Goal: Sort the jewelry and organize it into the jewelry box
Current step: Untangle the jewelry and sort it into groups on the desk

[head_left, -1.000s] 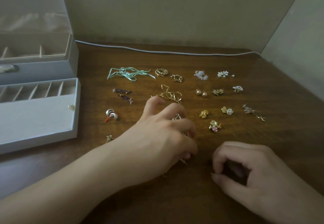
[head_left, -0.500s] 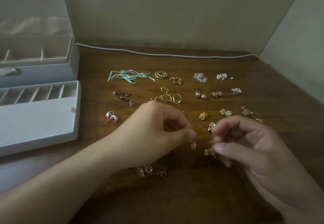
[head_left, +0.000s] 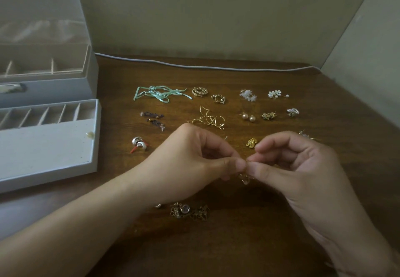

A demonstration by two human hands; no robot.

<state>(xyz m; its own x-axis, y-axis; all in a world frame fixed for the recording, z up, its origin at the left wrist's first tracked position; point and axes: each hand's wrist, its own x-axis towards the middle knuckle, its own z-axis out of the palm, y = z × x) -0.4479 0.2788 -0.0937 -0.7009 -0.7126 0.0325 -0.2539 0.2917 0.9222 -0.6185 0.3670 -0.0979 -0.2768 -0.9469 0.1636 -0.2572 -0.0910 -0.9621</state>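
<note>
Gold earring (head_left: 245, 177), seemingly small, pinched between left hand (head_left: 194, 166) and right hand (head_left: 303, 168) fingertips; both curled

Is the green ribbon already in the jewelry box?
No, the green ribbon lies on the wooden table, to the right of the open jewelry box.

1. Tabletop (head_left: 249, 244): dark brown wood, smooth, faint sheen.
2. Box (head_left: 49, 159), left of frame: pale grey, matt, cloth-like lining; lid (head_left: 39, 16) in the upper left translucent.
3. Ribbon (head_left: 160, 93): mint green, satiny.
4. Studs (head_left: 248, 117): glossy pearl.
5. Hoops (head_left: 208, 118): shiny gold metal.
</note>
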